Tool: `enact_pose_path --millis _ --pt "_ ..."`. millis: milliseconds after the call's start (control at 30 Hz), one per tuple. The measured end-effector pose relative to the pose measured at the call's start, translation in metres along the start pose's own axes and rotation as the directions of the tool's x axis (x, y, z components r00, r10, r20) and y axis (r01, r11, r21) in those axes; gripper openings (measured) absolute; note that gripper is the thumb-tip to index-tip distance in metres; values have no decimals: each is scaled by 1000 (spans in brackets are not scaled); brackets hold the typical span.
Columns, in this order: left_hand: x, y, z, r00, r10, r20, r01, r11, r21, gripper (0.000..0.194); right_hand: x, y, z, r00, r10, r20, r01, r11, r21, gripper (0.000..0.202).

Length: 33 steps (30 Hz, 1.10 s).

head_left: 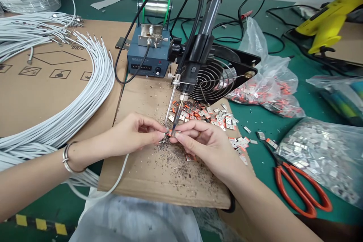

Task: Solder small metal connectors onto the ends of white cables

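Between its thumb and fingers my left hand (136, 133) pinches the end of a white cable (124, 168), which loops down below the wrist. My right hand (210, 145) grips a small metal USB connector (177, 133) with an orange part, meeting the cable end. Right above them is the tip of a mounted soldering iron (194, 67), close to or touching the joint; I cannot tell which. A thin bent solder feed tube (170, 105) ends beside the tip. My fingers partly hide the joint.
Loose connectors (224, 117) lie under a black fan (210, 81). Behind stands a blue solder feeder (147, 58) with a solder spool (155, 7). White cables (99, 79) fill the left. Red-handled scissors (300, 189) and bags of parts (320, 155) lie right.
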<state>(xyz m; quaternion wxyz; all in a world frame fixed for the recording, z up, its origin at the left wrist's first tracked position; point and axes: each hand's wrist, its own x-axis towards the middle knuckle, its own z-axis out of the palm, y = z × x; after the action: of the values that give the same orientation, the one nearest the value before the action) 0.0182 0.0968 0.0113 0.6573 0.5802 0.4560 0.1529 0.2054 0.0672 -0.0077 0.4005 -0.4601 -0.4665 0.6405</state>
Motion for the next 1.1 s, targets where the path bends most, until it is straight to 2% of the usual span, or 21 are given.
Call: enact_pose_path --millis 333,567,767,1100 --pt "-2 -2 1 1000 22 -5 -22 1000 16 15 1 -1 2 998 67 -17 -68 997 -44 14" --pt "2 -4 -1 993 114 23 -116 986 118 18 2 -2 1 999 51 6 -50 997 -66 11" --pt "3 -4 -1 994 106 11 -107 984 145 17 2 -2 1 998 56 -4 -56 996 -72 18" --pt "1 2 2 995 95 -18 -93 992 82 15 1 -4 -1 995 95 1 -95 995 -11 21"
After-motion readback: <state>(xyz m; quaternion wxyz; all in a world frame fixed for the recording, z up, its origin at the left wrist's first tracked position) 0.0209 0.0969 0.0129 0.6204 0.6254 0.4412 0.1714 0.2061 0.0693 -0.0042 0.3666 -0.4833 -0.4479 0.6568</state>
